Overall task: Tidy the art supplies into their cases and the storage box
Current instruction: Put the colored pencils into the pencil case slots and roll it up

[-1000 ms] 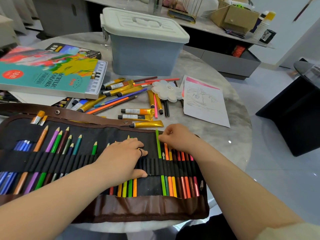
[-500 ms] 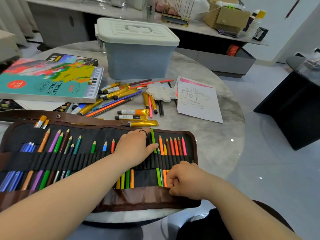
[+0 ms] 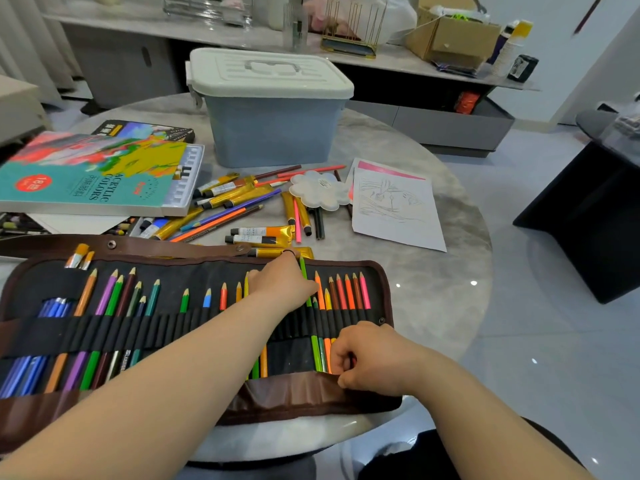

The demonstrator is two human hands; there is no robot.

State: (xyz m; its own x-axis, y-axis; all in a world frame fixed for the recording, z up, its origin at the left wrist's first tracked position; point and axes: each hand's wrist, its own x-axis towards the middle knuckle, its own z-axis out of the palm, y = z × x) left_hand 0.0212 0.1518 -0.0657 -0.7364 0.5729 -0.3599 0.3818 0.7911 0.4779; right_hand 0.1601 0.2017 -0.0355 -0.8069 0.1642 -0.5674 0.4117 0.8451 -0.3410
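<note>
Seating lime-green wooden pencil (image 3: 304, 271) in brown-edged black fabric roll case (image 3: 173, 271), L hand (image 3: 282, 284) flat by its 12 o'clock tip, R hand (image 3: 372, 358) fingers curled at 5 o'clock butt ends, hold unclear; next: pull flush w/ neighbours.

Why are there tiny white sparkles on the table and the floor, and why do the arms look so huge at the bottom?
Head view: the sparkles are glare, light bouncing off the shiny table and floor; head view again: the wide-angle lens stretches the arms because they are close to it and near the picture's edge.
</note>
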